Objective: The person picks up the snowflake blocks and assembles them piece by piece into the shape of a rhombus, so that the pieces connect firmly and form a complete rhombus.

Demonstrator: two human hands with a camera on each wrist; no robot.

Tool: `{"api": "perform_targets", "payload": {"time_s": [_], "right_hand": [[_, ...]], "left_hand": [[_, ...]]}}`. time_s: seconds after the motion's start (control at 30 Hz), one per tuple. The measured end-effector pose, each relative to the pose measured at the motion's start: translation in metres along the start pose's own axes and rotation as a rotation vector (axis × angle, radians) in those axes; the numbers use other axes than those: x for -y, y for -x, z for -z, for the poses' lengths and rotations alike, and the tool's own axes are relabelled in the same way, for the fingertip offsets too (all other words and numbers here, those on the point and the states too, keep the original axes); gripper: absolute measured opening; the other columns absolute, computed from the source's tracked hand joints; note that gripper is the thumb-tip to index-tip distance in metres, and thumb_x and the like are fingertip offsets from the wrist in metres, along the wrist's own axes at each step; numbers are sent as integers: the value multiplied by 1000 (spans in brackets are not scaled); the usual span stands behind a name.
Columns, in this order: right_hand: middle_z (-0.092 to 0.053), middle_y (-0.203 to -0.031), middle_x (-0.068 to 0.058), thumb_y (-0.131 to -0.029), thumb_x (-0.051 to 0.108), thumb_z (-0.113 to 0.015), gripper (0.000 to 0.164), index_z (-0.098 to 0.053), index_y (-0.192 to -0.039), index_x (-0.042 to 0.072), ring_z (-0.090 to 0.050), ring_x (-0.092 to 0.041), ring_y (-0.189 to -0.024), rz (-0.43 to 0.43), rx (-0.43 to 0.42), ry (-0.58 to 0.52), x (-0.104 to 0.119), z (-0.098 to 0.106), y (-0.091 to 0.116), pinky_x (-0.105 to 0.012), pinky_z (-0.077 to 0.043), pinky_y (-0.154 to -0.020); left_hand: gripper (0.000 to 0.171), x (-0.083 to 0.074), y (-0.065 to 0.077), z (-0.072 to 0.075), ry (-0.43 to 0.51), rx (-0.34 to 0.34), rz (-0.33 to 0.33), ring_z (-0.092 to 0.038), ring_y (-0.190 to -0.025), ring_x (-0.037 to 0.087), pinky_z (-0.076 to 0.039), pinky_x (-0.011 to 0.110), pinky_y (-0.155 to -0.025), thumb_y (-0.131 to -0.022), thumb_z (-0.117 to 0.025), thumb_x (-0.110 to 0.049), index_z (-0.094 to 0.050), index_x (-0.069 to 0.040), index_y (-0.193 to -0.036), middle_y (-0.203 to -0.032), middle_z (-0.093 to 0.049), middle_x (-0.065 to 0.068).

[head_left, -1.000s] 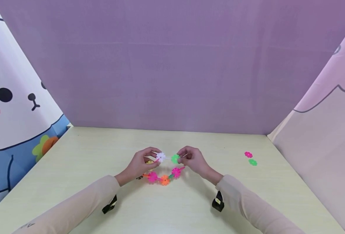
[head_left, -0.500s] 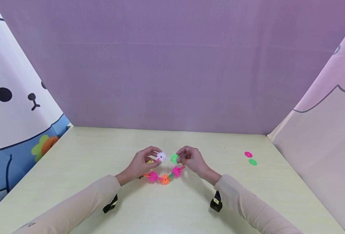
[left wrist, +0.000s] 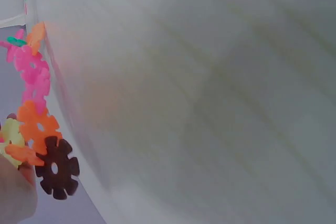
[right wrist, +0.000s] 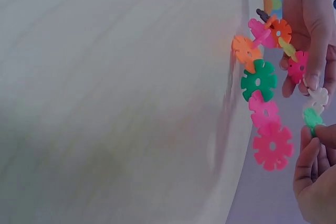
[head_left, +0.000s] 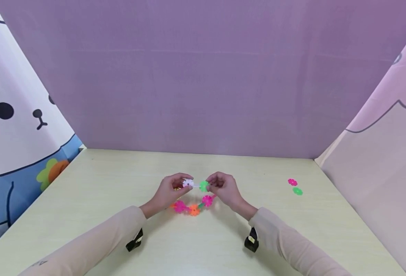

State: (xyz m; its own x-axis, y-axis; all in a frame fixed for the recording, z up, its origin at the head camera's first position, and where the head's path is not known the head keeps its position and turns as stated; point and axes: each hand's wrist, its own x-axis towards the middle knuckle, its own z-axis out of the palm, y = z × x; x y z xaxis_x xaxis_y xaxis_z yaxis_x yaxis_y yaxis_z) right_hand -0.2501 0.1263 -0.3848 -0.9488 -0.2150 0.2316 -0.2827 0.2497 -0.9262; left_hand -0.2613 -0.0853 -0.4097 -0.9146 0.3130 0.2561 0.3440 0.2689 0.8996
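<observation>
My left hand (head_left: 166,193) pinches a white snowflake disc (head_left: 188,184) between thumb and fingers. My right hand (head_left: 228,191) pinches a light green snowflake disc (head_left: 203,186) by its right side. A thin pale piece, seen edge-on, spans the gap between these two. From the left hand a curved chain of interlocked discs hangs over the table. In the right wrist view it includes an orange disc (right wrist: 245,51), a dark green disc (right wrist: 258,81) and a pink disc (right wrist: 273,147) at its free end. The left wrist view shows a brown disc (left wrist: 58,168) and a yellow disc (left wrist: 11,137).
On the right part of the pale wooden table (head_left: 279,230) lie a loose pink disc (head_left: 292,182) and a loose green disc (head_left: 297,191). A purple cloth (head_left: 203,76) rises behind the table, with printed cloths on both sides.
Both hands have drifted slightly, the right one to the left. The left hand has turned a little, and its thumb now overlaps the white disc; less of the chain's left part shows.
</observation>
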Motion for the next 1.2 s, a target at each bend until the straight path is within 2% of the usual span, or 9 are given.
{"api": "perform_targets", "payload": {"time_s": [0.07,0.3,0.43,0.57,0.77,0.93,1.0,1.1,1.2], "right_hand": [[-62,-81,-21,-76,-8,-65,15,-63,-91,-6,-58,-15,-65,5,-13,-3,-4,-1,-1,-17,-47,-57],[-61,-81,-28,-77,-12,-62,13,-61,-90,-11,-59,-44,-75,18,-7,-15,14,0,5,-15,-47,-57],[-61,-83,-31,-78,-12,-61,13,-60,-90,-13,-59,-43,-74,13,-8,4,24,-2,8,-14,-46,-57],[-60,-83,-32,-77,-12,-61,13,-60,-90,-13,-59,-35,-69,26,-2,13,25,-4,8,-15,-45,-56],[-62,-83,-28,-78,-10,-62,14,-61,-92,-9,-57,-16,-67,60,33,29,5,-4,-1,-16,-46,-57],[-64,-85,-24,-79,-7,-63,14,-61,-93,-6,-60,-15,-69,81,60,57,-7,-3,-6,-18,-49,-58],[-64,-86,-22,-79,-5,-64,14,-61,-93,-5,-61,-16,-71,85,63,73,-8,-2,-6,-19,-50,-59],[-64,-88,-21,-79,-5,-64,15,-61,-94,-4,-63,-20,-74,83,64,91,-10,1,-6,-20,-51,-61],[-65,-90,-21,-79,-5,-64,16,-61,-95,-5,-64,-26,-80,84,61,94,-10,6,-5,-21,-52,-64]], "left_hand": [[27,-2,0,0,10,-1,11,-54,-68,18,-47,20,-56,-81,-69,-18,-64,-15,-107,-81,-64,8],[26,-19,3,0,19,6,12,-53,-68,19,-45,19,-54,-81,-67,-9,-64,-6,-107,-84,-65,16],[25,-34,8,1,22,12,10,-52,-66,19,-43,18,-53,-82,-66,-6,-64,-3,-106,-84,-64,20],[24,-37,10,3,27,8,21,-53,-66,20,-43,18,-53,-82,-66,-6,-64,-4,-106,-85,-64,20],[23,-33,11,4,31,14,46,-54,-67,22,-47,19,-57,-82,-66,-8,-62,-6,-105,-85,-65,19],[24,-32,12,5,31,15,56,-55,-69,23,-49,19,-61,-83,-66,-9,-61,-6,-106,-87,-66,19],[24,-32,12,5,36,20,60,-55,-69,28,-49,20,-61,-83,-66,-8,-61,-5,-107,-87,-66,20],[24,-32,13,5,53,26,60,-56,-73,38,-50,23,-61,-83,-65,-8,-61,-4,-107,-88,-65,23],[24,-34,13,6,60,27,57,-56,-72,37,-50,25,-61,-83,-65,-7,-60,-3,-106,-87,-65,24]]}}
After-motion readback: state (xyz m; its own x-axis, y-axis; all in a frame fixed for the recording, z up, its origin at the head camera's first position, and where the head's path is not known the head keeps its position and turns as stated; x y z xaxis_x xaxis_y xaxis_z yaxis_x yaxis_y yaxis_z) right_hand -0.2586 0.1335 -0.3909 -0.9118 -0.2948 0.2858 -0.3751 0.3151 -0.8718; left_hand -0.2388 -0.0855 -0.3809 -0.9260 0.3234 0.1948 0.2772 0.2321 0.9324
